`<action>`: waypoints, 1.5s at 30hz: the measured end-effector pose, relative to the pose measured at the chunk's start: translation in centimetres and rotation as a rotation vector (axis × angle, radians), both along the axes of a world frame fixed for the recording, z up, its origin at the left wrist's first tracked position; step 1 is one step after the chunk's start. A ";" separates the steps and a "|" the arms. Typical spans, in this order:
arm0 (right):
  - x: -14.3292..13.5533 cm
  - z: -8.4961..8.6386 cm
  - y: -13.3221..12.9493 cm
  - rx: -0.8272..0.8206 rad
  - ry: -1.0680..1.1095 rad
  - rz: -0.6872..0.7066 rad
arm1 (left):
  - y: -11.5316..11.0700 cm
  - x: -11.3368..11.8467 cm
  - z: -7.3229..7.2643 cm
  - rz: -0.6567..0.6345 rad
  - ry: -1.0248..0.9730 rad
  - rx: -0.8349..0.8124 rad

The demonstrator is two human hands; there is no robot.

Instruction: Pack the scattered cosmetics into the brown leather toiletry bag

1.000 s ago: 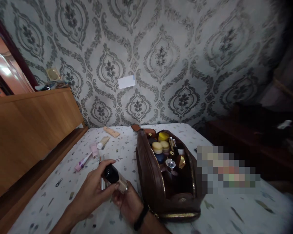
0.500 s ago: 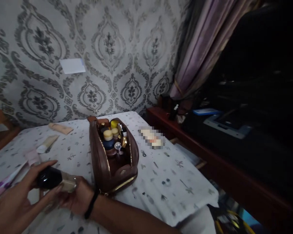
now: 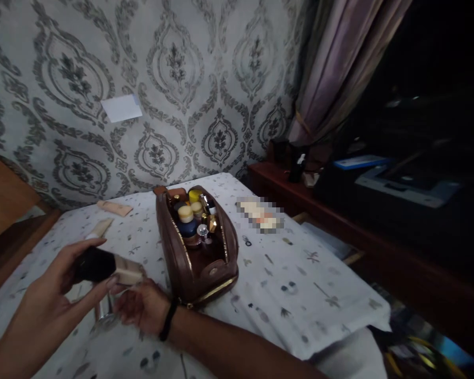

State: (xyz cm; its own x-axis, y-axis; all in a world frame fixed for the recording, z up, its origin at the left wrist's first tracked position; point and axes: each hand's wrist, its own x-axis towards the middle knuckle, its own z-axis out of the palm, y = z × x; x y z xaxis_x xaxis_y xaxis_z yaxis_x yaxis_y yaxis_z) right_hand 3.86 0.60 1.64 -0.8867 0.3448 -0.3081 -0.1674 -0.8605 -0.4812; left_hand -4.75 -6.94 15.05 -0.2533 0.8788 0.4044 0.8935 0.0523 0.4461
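My left hand [image 3: 63, 279] is closed around a foundation bottle [image 3: 128, 269] with a black cap, tilted on its side with its base towards the right. Just below it, my right hand [image 3: 146, 308] has its fingers curled on a small silver-capped bottle [image 3: 106, 310], partly hidden and smeared by motion. A black band circles the right wrist. Beside my hands stands a brown leather makeup bag [image 3: 177, 271], unzipped, with several jars and bottles inside, among them a blue jar with a cream lid [image 3: 186, 216] and a yellow item [image 3: 195, 196].
A beige tube [image 3: 114, 208] and a pale tube [image 3: 100, 227] lie on the patterned white cloth [image 3: 276, 295]. A pixelated item [image 3: 258, 215] rests right of the bag. Further right are a dark red desk [image 3: 324, 226] and an open drawer [image 3: 327, 242].
The view has shifted, so the bag and table sit further right. Both hands have moved slightly up and right with the foundation bottle, and the silver-capped bottle shows more plainly.
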 end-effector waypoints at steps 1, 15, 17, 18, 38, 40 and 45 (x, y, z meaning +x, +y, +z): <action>0.2 0.2 0.0 0.008 0.012 0.005 | 0.2 0.9 1.1 0.006 -0.094 0.030; 0.0 0.0 0.0 0.067 0.081 0.000 | 8.2 9.0 6.3 -0.454 0.001 -0.039; 0.0 -0.2 0.0 0.073 0.098 -0.003 | 9.1 9.5 6.1 -0.438 0.112 -0.131; -0.1 -0.3 0.0 0.071 0.102 -0.003 | 9.5 9.7 6.1 -0.424 0.163 -0.181; -0.1 -0.5 0.0 0.052 0.149 0.006 | 13.1 12.2 4.5 -0.376 0.704 -0.568; -0.1 -0.6 0.1 0.052 0.157 0.016 | 13.3 12.3 4.3 -0.366 0.721 -0.573; -0.1 -0.7 0.1 0.048 0.172 0.009 | 13.6 12.3 4.4 -0.350 0.722 -0.586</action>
